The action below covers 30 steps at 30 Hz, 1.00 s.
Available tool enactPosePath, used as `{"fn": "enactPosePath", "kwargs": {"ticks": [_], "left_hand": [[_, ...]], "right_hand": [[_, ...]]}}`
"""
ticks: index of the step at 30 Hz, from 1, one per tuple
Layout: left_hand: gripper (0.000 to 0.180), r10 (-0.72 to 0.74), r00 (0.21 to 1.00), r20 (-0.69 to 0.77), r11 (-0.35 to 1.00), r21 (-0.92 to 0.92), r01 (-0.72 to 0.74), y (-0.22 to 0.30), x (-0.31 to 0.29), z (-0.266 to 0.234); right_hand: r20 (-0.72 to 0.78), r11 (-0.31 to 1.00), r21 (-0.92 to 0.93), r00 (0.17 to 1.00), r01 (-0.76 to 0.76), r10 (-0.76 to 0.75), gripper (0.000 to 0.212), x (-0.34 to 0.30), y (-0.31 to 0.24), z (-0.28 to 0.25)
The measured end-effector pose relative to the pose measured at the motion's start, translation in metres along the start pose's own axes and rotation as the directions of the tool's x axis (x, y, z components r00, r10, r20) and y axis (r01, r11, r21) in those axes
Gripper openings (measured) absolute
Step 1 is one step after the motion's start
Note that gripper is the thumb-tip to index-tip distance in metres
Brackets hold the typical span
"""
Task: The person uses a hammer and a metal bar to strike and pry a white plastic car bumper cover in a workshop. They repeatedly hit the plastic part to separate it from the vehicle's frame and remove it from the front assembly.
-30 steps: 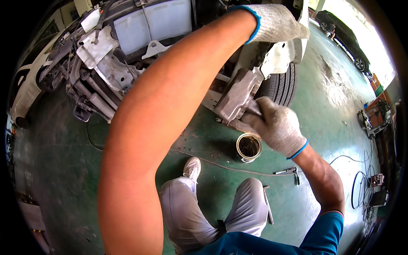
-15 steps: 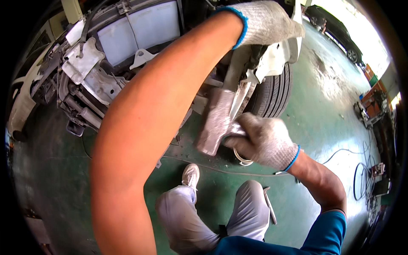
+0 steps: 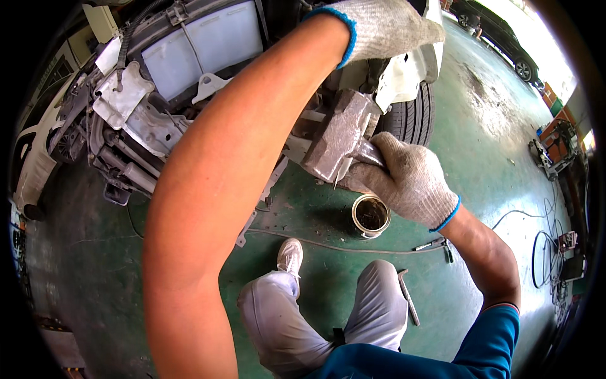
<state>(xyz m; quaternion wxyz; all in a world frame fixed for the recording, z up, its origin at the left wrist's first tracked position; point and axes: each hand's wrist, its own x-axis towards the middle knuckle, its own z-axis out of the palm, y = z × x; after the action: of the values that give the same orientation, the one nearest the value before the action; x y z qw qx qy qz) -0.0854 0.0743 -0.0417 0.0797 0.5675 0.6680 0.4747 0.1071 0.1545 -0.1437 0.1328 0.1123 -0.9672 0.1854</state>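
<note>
My right hand [image 3: 410, 180], in a grey knit work glove with a blue cuff, grips a heavy metal sledgehammer [image 3: 339, 138] close to its head. The blocky head is against or just in front of the white metal [image 3: 404, 82] at the stripped front end of a car; whether they touch I cannot tell. My left arm reaches across to that front corner. There my gloved left hand [image 3: 391, 28] is closed over the bodywork, its fingers pressed together. What they hold is hidden. Just beyond the hammer stands a tyre [image 3: 410, 120].
An open tin [image 3: 371, 216] with dark contents stands on the green floor below the hammer. A cable [image 3: 341, 250] crosses the floor near my shoe [image 3: 290, 256]. A metal bar [image 3: 409, 297] and a small tool [image 3: 430, 244] lie by my right knee. A dark car [image 3: 499, 38] stands far right.
The hammer and my right hand have moved up and forward, toward the car's front corner. The tin below shows more fully. My left hand stays on the bodywork.
</note>
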Motion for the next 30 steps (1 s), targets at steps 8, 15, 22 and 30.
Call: {"fn": "enactPosePath", "kwargs": {"ticks": [8, 15, 22, 30], "left_hand": [[0.028, -0.111, 0.994, -0.009, 0.991, -0.07, 0.11, 0.025, -0.008, 0.003], [0.035, -0.019, 0.999, -0.043, 0.928, 0.371, 0.034, 0.048, -0.029, -0.001], [0.035, 0.046, 0.997, -0.066, 0.98, 0.195, -0.033, 0.024, -0.018, 0.0], [0.039, 0.204, 0.979, 0.022, 0.79, 0.587, -0.178, 0.011, -0.004, -0.003]], "right_hand": [[0.098, 0.871, -0.031, 0.869, 0.49, -0.486, 0.033, -0.032, -0.043, 0.025], [0.074, 0.955, 0.037, 0.952, 0.295, -0.297, 0.034, -0.006, 0.016, 0.007], [0.085, 0.978, -0.003, 0.974, 0.209, -0.208, 0.045, -0.007, -0.01, 0.005], [-0.032, 0.999, -0.044, 0.999, -0.022, 0.021, 0.041, 0.004, -0.001, 0.014]]}}
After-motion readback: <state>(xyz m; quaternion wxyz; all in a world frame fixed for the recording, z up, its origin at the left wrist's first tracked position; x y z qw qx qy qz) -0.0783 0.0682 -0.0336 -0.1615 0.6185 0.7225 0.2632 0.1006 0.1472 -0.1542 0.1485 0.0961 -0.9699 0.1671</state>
